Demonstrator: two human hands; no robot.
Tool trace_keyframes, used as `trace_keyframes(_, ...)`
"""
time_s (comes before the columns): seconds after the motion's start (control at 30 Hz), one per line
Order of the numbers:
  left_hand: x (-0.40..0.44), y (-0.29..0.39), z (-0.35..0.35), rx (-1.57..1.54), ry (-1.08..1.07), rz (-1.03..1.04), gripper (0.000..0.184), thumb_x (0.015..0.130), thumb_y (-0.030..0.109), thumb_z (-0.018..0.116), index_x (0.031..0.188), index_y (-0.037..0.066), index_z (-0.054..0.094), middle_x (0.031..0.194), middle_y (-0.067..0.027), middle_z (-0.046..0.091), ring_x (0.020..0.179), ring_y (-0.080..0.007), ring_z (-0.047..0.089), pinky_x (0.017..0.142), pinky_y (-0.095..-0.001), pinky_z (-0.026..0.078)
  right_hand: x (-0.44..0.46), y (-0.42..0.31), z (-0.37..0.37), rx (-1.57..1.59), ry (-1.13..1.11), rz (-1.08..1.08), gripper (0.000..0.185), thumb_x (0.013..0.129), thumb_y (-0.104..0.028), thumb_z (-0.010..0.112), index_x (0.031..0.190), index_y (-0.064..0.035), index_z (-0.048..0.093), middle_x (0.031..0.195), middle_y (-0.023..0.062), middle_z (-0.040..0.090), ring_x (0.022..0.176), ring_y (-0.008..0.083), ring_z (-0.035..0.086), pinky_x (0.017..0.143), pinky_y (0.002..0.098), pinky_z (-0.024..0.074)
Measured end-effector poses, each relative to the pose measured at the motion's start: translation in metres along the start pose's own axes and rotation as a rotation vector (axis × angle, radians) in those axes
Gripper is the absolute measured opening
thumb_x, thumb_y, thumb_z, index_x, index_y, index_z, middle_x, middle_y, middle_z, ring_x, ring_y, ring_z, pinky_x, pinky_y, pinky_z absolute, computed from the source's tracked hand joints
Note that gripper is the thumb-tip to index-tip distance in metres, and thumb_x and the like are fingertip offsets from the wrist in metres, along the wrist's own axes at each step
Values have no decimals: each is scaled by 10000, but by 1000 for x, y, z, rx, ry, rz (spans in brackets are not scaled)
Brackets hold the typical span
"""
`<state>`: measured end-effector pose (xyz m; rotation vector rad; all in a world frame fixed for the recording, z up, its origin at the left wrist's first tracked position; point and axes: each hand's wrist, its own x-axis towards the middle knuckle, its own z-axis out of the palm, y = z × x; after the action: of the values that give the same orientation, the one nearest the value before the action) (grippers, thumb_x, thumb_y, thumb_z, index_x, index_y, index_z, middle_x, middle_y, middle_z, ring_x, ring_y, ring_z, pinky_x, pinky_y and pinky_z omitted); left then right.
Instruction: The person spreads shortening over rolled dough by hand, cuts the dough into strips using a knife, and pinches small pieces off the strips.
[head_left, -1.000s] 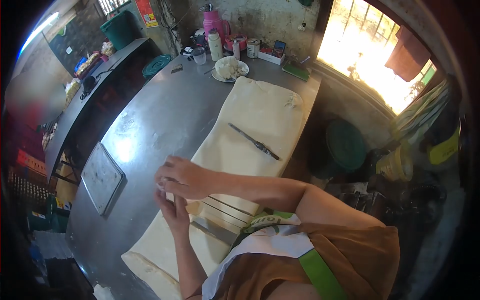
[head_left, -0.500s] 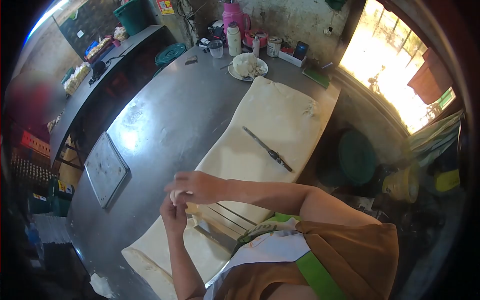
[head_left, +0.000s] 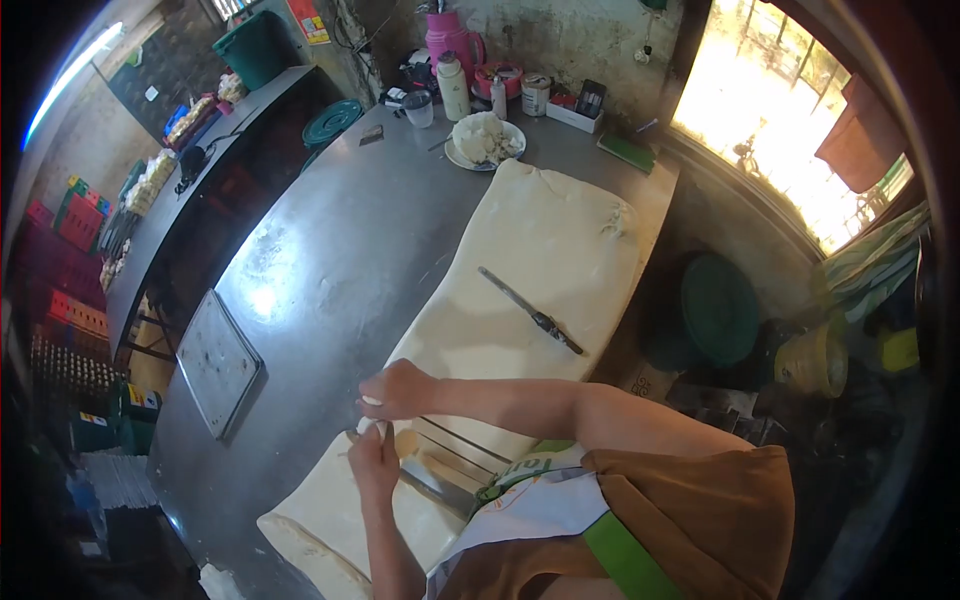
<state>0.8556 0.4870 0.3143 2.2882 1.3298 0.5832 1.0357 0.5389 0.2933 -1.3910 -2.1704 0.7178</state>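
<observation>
A thick sheet of pale dough [head_left: 540,230] lies along the table's right side, with several narrow cuts across it near my body. My right hand [head_left: 400,388] is closed, and a bit of dough [head_left: 372,401] shows at its fingers. Just below it, my left hand [head_left: 374,460] pinches what looks like the same dough piece; its fingertips are partly hidden. Both hands are above the cut part of the sheet. A long, narrow knife [head_left: 530,312] with a dark handle lies on the dough, beyond my right forearm. The near section of dough [head_left: 310,540] has a folded edge.
The metal table [head_left: 320,220] carries a flat tray [head_left: 218,365] at left. At the back stand a plate of white food [head_left: 483,138], a bottle [head_left: 452,88], a pink jug [head_left: 450,40] and a green notebook [head_left: 627,152]. A green-lidded bin [head_left: 718,310] is at right.
My hands have moved slightly down and right, towards my body, and my right hand has turned and closed more. The person at the far left is out of view. The knife stays put.
</observation>
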Motion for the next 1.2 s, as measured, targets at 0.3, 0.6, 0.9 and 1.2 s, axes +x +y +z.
trace_keyframes(0.3, 29, 34, -30, -369, 445, 19, 229, 890, 47, 617, 1116, 15, 634, 830, -71, 674, 785, -189, 642, 700, -310, 490, 3, -33, -17, 81, 360, -408, 303, 811, -302, 685, 1007, -75, 637, 993, 103, 644, 957, 321, 634, 768, 427, 500)
trace_keyframes(0.6, 10, -40, -12, -519, 0, -154, 217, 878, -46, 531, 1086, -37, 594, 943, -75, 639, 855, -143, 610, 766, -301, 500, -20, -52, -29, 34, 301, -418, 256, 802, -298, 719, 930, -86, 655, 912, 99, 627, 907, 319, 619, 797, 412, 486)
trace_keyframes(0.9, -33, -11, 6, -275, 82, 182, 237, 861, -44, 587, 1091, 0, 621, 886, -86, 622, 858, -164, 614, 727, -281, 479, -11, -17, 8, 12, 53, 158, 274, 817, -340, 725, 897, -87, 660, 951, 120, 653, 970, 327, 628, 799, 410, 495)
trace_keyframes(1.2, -14, 6, -26, -375, 342, 58, 382, 869, -12, 612, 1244, 29, 555, 1121, -104, 629, 936, -192, 609, 807, -285, 478, -3, -48, 3, 230, 211, -284, 307, 819, -290, 699, 1025, -72, 635, 1001, 130, 633, 982, 337, 623, 799, 425, 491)
